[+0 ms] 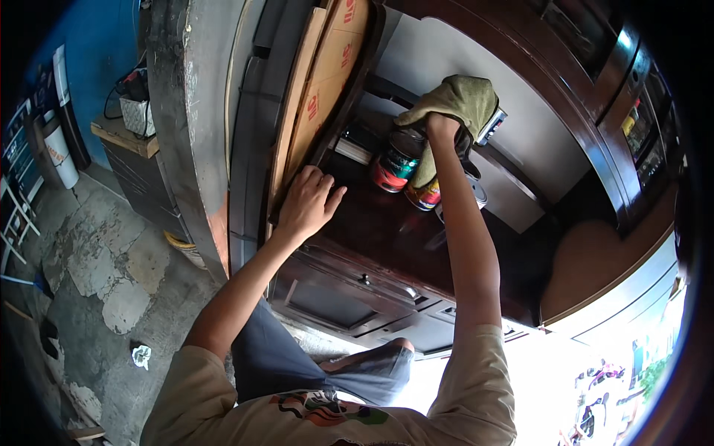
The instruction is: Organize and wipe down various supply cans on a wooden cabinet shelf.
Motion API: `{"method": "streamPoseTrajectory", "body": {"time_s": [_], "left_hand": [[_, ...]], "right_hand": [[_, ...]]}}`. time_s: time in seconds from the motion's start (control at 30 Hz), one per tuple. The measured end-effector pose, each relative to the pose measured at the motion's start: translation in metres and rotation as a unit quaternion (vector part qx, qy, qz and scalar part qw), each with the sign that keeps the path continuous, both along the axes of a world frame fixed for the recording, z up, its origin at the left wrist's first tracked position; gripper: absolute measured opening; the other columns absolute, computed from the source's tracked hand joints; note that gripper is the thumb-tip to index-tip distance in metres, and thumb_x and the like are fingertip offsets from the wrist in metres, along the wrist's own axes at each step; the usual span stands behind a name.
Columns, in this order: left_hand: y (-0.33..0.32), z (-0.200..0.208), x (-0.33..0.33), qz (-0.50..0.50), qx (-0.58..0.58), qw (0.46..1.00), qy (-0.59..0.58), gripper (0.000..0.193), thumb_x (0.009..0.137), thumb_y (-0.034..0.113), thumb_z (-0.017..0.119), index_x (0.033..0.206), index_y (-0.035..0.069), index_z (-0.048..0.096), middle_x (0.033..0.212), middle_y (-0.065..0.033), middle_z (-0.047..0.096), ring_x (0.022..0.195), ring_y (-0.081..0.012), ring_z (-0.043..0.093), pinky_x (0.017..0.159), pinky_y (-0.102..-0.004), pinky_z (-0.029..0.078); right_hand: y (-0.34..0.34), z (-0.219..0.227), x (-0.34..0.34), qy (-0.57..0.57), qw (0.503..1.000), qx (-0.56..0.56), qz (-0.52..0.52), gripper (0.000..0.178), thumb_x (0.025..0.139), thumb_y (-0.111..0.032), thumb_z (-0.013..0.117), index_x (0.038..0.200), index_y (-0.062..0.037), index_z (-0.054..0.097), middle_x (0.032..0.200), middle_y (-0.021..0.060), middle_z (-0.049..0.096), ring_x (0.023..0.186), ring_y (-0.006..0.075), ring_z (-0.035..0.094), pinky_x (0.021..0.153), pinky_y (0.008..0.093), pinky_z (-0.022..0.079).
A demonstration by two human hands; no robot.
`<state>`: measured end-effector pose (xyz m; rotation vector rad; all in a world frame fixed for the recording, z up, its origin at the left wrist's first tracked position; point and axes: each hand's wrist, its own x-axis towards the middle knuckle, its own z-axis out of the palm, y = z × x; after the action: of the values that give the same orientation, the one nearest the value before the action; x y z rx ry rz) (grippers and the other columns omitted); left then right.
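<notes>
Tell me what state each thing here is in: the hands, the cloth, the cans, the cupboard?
Left hand: fingers bent, resting on the dark wooden counter beside the cardboard sheets.
Right hand: closed on the cloth, raised above the cans.
Olive cloth: crumpled, draped over the right hand.
Cans: lying tilted, clustered on the counter.
Cardboard sheets: leaning at the counter's side.
Lower cabinet door: shut.

The right hand [444,128] presses an olive cloth [455,102] above two cans [407,167] on the dark counter [372,223]. The left hand [306,204] rests flat at the counter's left edge.
</notes>
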<state>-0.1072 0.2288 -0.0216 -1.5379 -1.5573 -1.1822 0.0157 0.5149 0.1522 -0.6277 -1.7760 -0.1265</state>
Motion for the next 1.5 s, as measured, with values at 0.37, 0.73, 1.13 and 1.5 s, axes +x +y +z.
{"method": "streamPoseTrajectory", "body": {"time_s": [0.37, 0.73, 1.13, 1.5], "left_hand": [[-0.002, 0.001, 0.001, 0.056, 0.034, 0.998, 0.011, 0.017, 0.092, 0.016, 0.070, 0.082, 0.008, 0.058, 0.078, -0.0094, 0.058, 0.088, -0.0254, 0.060, 0.072, -0.0362, 0.049], [-0.003, 0.003, 0.008, 0.052, -0.012, 0.999, -0.009, 0.019, 0.091, 0.014, 0.071, 0.080, 0.007, 0.057, 0.074, -0.0101, 0.060, 0.086, -0.0268, 0.061, 0.074, -0.0375, 0.052], [-0.008, -0.002, 0.003, 0.066, 0.029, 0.995, -0.069, 0.017, 0.089, 0.013, 0.071, 0.081, 0.007, 0.058, 0.074, -0.0095, 0.060, 0.085, -0.0280, 0.061, 0.073, -0.0386, 0.051], [-0.010, -0.002, 0.007, 0.058, 0.026, 0.996, -0.068, 0.015, 0.089, 0.012, 0.071, 0.082, 0.007, 0.058, 0.074, -0.0087, 0.061, 0.083, -0.0280, 0.060, 0.069, -0.0387, 0.050]], "right_hand": [[0.094, 0.097, -0.099, -0.383, 0.680, -0.617, -0.102, 0.068, 0.100, -0.056, 0.043, 0.144, -0.0083, 0.062, 0.149, 0.0122, 0.060, 0.129, 0.0337, 0.062, 0.109, 0.0509, 0.044], [0.068, 0.025, -0.137, -0.428, 0.858, -0.283, -0.028, 0.061, 0.098, -0.049, 0.044, 0.138, -0.0068, 0.065, 0.147, 0.0151, 0.060, 0.125, 0.0356, 0.062, 0.105, 0.0524, 0.045], [0.035, 0.007, -0.022, -0.303, 0.918, -0.229, -0.109, 0.051, 0.094, -0.036, 0.048, 0.125, -0.0029, 0.072, 0.137, 0.0192, 0.066, 0.116, 0.0385, 0.066, 0.096, 0.0509, 0.050], [0.088, 0.009, -0.151, -0.413, 0.880, -0.235, 0.000, 0.048, 0.094, -0.030, 0.046, 0.122, -0.0019, 0.074, 0.133, 0.0170, 0.070, 0.116, 0.0362, 0.069, 0.091, 0.0470, 0.054]]}}
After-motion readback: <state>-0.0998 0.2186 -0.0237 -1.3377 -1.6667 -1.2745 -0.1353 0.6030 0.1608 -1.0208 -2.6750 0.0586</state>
